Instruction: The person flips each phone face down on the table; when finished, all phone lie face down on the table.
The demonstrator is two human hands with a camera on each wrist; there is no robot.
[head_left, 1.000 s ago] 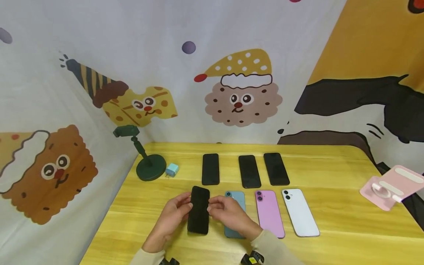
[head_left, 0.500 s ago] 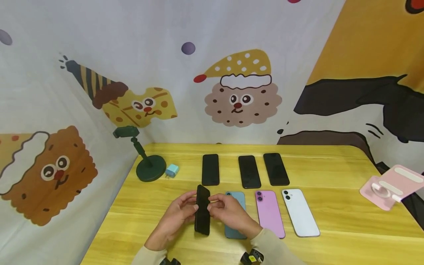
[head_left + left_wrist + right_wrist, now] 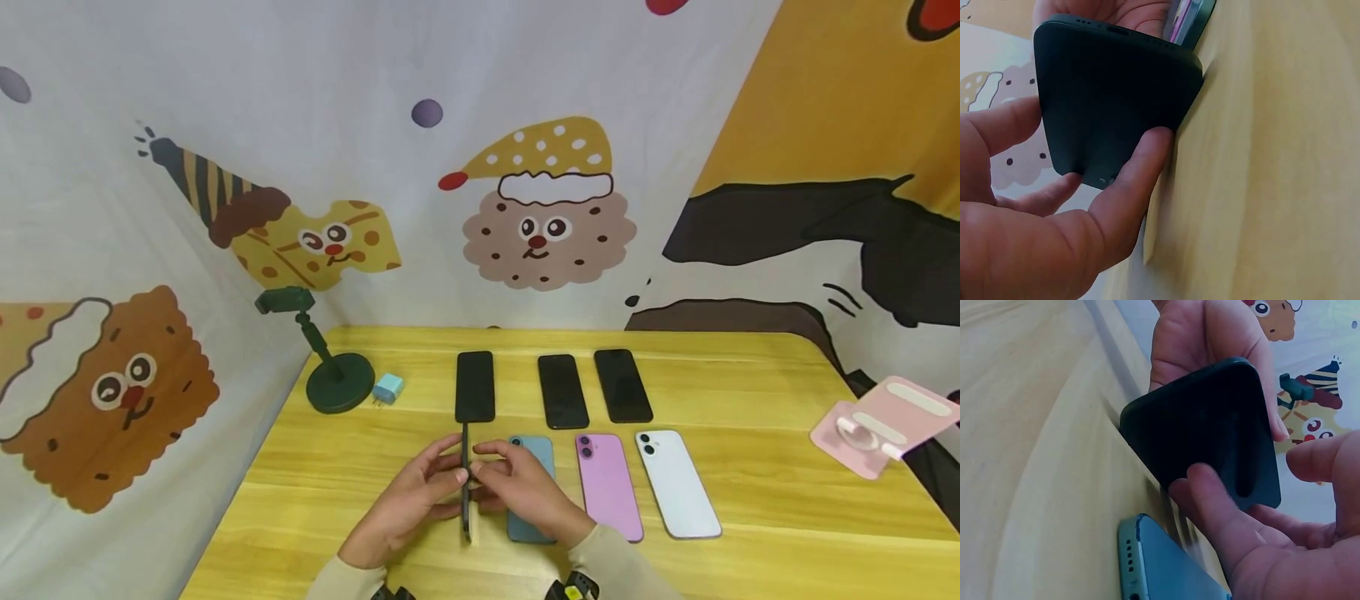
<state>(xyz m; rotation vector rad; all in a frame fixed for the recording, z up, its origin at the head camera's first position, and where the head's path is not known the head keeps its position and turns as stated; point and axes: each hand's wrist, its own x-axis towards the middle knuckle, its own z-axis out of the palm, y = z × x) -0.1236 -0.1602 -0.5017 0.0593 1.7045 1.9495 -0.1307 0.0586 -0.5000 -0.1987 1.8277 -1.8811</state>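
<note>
A black phone (image 3: 466, 483) stands on its long edge on the yellow wooden table (image 3: 765, 500), edge-on to the head view. My left hand (image 3: 408, 500) grips it from the left and my right hand (image 3: 517, 483) from the right. In the left wrist view the black phone (image 3: 1110, 100) shows its dark face between thumb and fingers. In the right wrist view the black phone (image 3: 1210, 431) is pinched the same way, with a teal phone (image 3: 1154, 562) lying just below it.
A teal phone (image 3: 534, 454), a pink phone (image 3: 606, 483) and a white phone (image 3: 677, 482) lie backs up in a row. Three black phones (image 3: 562, 389) lie behind them. A green stand (image 3: 330, 367), a small blue charger (image 3: 388, 387) and a pink holder (image 3: 881, 425) sit at the sides.
The black phone has been turned from lying nearly flat between my hands to standing on its long edge. Both hands kept their hold on it.
</note>
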